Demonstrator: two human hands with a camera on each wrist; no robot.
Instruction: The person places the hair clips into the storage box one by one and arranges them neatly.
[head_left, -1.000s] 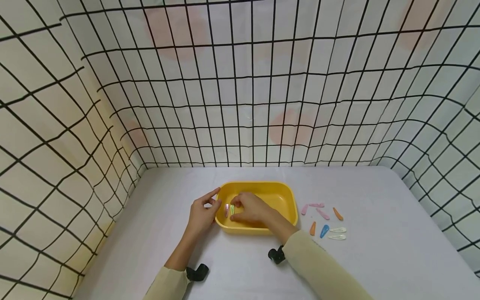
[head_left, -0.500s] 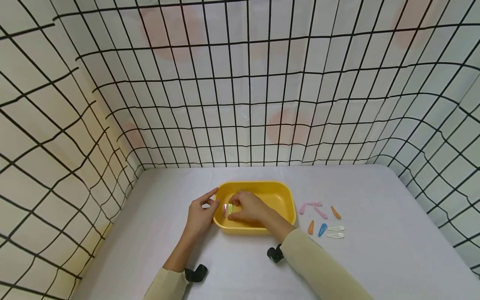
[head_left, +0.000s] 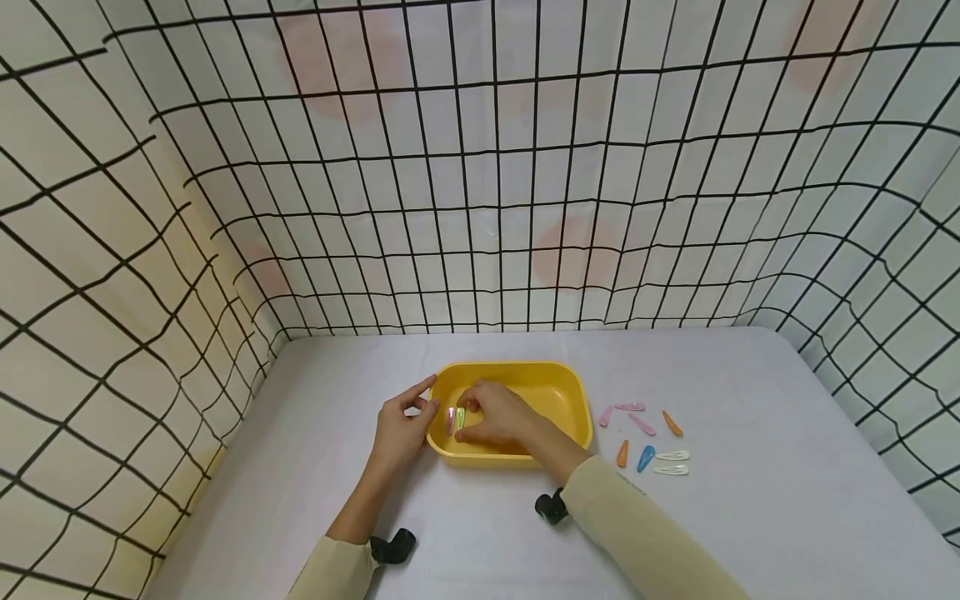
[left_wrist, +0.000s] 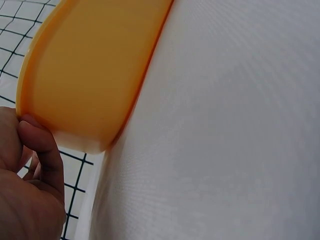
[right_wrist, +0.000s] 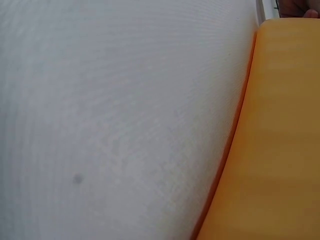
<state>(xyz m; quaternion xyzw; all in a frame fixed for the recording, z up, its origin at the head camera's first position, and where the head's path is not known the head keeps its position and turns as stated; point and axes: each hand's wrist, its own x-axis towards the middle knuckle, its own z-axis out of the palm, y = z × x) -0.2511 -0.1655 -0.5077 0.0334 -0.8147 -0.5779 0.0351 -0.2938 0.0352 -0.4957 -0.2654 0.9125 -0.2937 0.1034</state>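
In the head view a yellow tray point(head_left: 566, 417) sits on the white-covered table. At its left end my left hand point(head_left: 399, 429) pinches the rim, which the left wrist view shows with the thumb and a finger point(left_wrist: 42, 142) at the edge. Inside the tray my right hand point(head_left: 498, 414) pinches a small green hair clip point(head_left: 461, 418) near its two ends. Right beside that clip lies a pink hair clip point(head_left: 451, 421), towards the left wall. The right wrist view shows the tray's outer side point(right_wrist: 280, 125) but not the right hand's fingers.
To the tray's right lie several hair clips: pink ones point(head_left: 641, 425), orange ones point(head_left: 672, 423), a blue one point(head_left: 646, 458) and white ones point(head_left: 671, 470). A black wire grid point(head_left: 498, 208) with white cloth behind it borders the table's back and sides.
The head view has shifted slightly. Both hands keep nearly the same place at the tray, and the green hair clip lies a touch closer to the pink one.
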